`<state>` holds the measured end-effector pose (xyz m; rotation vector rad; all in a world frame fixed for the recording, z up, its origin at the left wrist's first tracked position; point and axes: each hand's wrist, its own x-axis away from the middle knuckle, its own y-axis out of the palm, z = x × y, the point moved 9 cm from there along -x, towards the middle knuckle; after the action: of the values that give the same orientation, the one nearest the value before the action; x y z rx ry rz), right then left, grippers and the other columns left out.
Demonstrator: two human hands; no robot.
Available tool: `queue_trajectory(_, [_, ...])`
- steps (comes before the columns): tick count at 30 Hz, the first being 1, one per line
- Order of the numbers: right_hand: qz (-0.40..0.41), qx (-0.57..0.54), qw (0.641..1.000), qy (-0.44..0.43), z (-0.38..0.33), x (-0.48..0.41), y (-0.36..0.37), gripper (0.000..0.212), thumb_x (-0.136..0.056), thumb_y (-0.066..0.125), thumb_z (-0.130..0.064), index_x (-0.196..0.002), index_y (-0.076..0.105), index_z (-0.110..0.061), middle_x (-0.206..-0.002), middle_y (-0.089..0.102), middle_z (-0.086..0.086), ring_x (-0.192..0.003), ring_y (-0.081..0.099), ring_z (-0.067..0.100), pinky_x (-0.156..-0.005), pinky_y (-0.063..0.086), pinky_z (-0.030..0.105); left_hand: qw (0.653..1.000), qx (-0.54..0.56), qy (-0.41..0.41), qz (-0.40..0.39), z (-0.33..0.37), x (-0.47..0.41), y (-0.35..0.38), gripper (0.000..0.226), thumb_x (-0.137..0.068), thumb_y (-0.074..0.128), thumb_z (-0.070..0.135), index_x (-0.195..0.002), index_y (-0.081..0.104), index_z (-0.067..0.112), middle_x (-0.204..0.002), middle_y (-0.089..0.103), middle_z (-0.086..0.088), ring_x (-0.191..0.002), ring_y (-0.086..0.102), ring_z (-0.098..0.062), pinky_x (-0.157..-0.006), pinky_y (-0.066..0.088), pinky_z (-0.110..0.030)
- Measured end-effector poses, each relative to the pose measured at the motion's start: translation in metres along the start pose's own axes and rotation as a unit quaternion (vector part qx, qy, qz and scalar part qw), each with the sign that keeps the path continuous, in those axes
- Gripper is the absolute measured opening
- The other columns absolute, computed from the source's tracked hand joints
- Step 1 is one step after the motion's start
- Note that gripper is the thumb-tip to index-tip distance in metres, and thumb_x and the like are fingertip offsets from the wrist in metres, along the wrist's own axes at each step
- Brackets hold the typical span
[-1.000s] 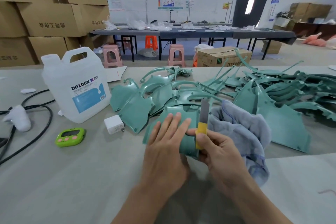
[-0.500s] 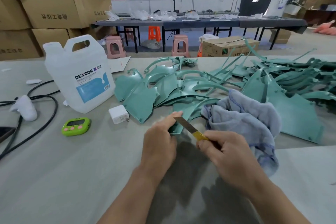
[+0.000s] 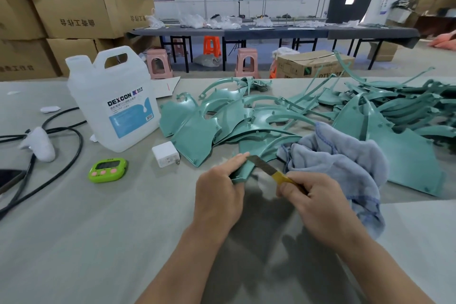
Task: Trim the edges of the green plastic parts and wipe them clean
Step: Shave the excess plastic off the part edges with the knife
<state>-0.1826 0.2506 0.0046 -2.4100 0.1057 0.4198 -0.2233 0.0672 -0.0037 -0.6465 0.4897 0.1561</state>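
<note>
Cloth (image 3: 345, 163) over green parts (image 3: 197, 131) — jug (image 3: 116, 106) beside

the white jug (image 3: 116, 103) label reads "dexcon".

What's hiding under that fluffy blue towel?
The blue towel lies partly on the green plastic parts; their edges poke out beside it, and its near end rests on the grey table. Whatever else sits beneath its folds is covered.

Left grip (image 3: 219, 195) now curled round the edge of the green part (image 3: 244, 171), no longer flat, knife (image 3: 267, 170) dropped from upright to slanted.
</note>
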Motion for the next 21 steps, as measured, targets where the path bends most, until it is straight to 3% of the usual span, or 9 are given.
queue_trajectory(2, [0.034, 0.006, 0.999, 0.041, 0.011, -0.009, -0.006, 0.026, -0.094, 0.064, -0.021, -0.07, 0.065, -0.013, -0.058, 0.057, 0.003, -0.051, 0.043, 0.01, -0.054, 0.039, 0.033, 1.0, -0.001, -0.012, 0.003, -0.002, 0.0, 0.001, 0.051, -0.087, 0.069, 0.005, -0.127, 0.069, 0.036, -0.128, 0.067, 0.016, -0.122, 0.056, 0.003, -0.101, 0.029, 0.003])
queue_trajectory(5, [0.052, 0.004, 0.994, 0.091, 0.026, -0.025, -0.011, 0.028, -0.095, 0.06, -0.018, -0.068, 0.063, -0.009, -0.061, 0.06, 0.007, -0.049, 0.041, 0.008, -0.052, 0.035, 0.035, 1.0, -0.002, -0.015, 0.007, -0.004, 0.001, 0.0, 0.056, -0.085, 0.067, 0.002, -0.127, 0.069, 0.039, -0.126, 0.067, 0.02, -0.121, 0.055, 0.005, -0.099, 0.029, 0.004])
queue_trajectory(10, [0.095, -0.015, 0.984, 0.151, 0.047, -0.047, -0.021, 0.038, -0.097, 0.053, -0.021, -0.064, 0.061, -0.001, -0.06, 0.064, 0.016, -0.067, 0.06, 0.039, -0.062, 0.051, 0.044, 1.0, 0.014, -0.014, 0.022, -0.007, 0.001, -0.005, 0.052, -0.088, 0.068, 0.006, -0.124, 0.069, 0.042, -0.121, 0.067, 0.025, -0.115, 0.053, 0.015, -0.094, 0.034, 0.004])
queue_trajectory(12, [0.124, 0.008, 0.976, 0.181, 0.054, -0.054, -0.03, 0.047, -0.101, 0.052, -0.028, -0.065, 0.066, -0.002, -0.059, 0.066, 0.015, -0.065, 0.062, 0.036, -0.065, 0.051, 0.043, 0.999, 0.021, -0.021, 0.033, -0.009, 0.001, -0.009, 0.051, -0.087, 0.071, 0.006, -0.121, 0.07, 0.043, -0.116, 0.067, 0.03, -0.108, 0.055, 0.017, -0.09, 0.034, 0.006])
queue_trajectory(15, [0.145, 0.035, 0.965, 0.216, 0.06, -0.061, -0.035, 0.043, -0.102, 0.054, -0.028, -0.069, 0.072, -0.006, -0.065, 0.069, 0.012, -0.07, 0.063, 0.034, -0.061, 0.047, 0.039, 0.998, 0.019, -0.011, 0.05, -0.006, 0.001, -0.02, 0.052, -0.085, 0.075, 0.004, -0.12, 0.071, 0.042, -0.102, 0.054, 0.053, -0.107, 0.059, 0.015, -0.089, 0.04, 0.003])
queue_trajectory(18, [0.133, 0.089, 0.957, 0.241, 0.063, -0.064, -0.034, 0.038, -0.102, 0.052, -0.026, -0.077, 0.068, -0.004, -0.075, 0.068, 0.013, -0.081, 0.066, 0.036, -0.055, 0.035, 0.032, 0.997, 0.019, 0.001, 0.075, -0.003, 0.001, -0.032, 0.053, -0.084, 0.075, 0.002, -0.117, 0.073, 0.043, -0.091, 0.046, 0.063, -0.092, 0.055, 0.029, -0.078, 0.039, 0.005])
queue_trajectory(21, [0.143, 0.091, 0.946, 0.277, 0.068, -0.061, -0.04, 0.029, -0.097, 0.054, -0.028, -0.088, 0.07, -0.005, -0.088, 0.07, 0.014, -0.091, 0.067, 0.035, -0.069, 0.049, 0.035, 0.995, 0.043, -0.012, 0.088, -0.004, 0.001, -0.042, 0.061, -0.085, 0.073, 0.001, -0.113, 0.068, 0.055, -0.091, 0.053, 0.059, -0.086, 0.059, 0.025, -0.072, 0.039, 0.004])
